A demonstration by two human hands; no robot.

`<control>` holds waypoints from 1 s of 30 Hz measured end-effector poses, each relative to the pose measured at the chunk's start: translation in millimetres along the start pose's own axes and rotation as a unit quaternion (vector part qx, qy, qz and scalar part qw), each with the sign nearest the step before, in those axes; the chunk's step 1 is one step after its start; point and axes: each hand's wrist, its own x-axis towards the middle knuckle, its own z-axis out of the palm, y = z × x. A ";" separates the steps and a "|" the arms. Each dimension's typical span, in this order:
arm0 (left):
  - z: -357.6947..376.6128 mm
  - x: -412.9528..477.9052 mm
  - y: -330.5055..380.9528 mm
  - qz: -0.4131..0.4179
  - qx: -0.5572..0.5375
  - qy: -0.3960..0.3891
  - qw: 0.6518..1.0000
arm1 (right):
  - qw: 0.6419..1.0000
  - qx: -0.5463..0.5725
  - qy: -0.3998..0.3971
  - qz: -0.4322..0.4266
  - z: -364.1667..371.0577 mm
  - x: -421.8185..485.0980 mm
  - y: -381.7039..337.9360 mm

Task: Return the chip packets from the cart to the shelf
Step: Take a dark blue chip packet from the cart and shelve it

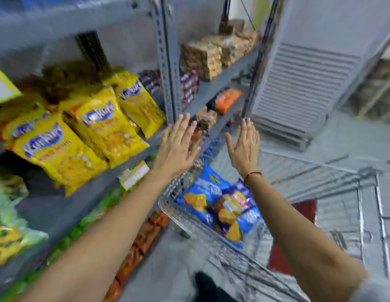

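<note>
Bare forearms. Thin red thread bracelet (252, 175) on right wrist. Grey sleeve edge (377, 290) at right elbow.

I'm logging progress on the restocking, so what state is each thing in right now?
left hand: open, empty, fingers spread
right hand: open, empty
blue chip packets: lying in the cart
cart: beside the shelf, still loaded
yellow packets: leaning on the shelf

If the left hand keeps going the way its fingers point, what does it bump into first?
Probably the grey upright post of the shelf. The left hand is open and flat, with its fingertips aimed up and forward at the foot of that post. Depth is hard to judge, so it could instead slip past to the snack packs just right of it.
</note>
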 end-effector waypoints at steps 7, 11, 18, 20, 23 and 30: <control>80.0 -70.4 27.7 -0.054 -0.079 -0.174 0.980 | 0.948 0.047 -0.171 0.266 34.7 -92.9 93.4; 110.0 -110.6 35.5 -0.085 -0.110 -0.247 0.959 | 0.864 0.127 -0.214 0.437 67.1 -146.5 150.4; 128.0 -130.4 33.7 -0.098 -0.099 -0.279 0.950 | 0.712 0.302 -0.206 0.600 108.5 -169.7 160.5; 130.0 -133.0 34.3 -0.101 -0.095 -0.270 0.953 | 0.699 0.331 -0.181 0.608 122.7 -168.5 157.1; 130.9 -136.0 36.6 -0.099 -0.093 -0.244 0.960 | 0.691 0.352 -0.162 0.611 135.8 -163.3 154.5; 131.0 -138.1 38.1 -0.098 -0.096 -0.225 0.965 | 0.693 0.366 -0.199 0.588 140.2 -157.8 166.2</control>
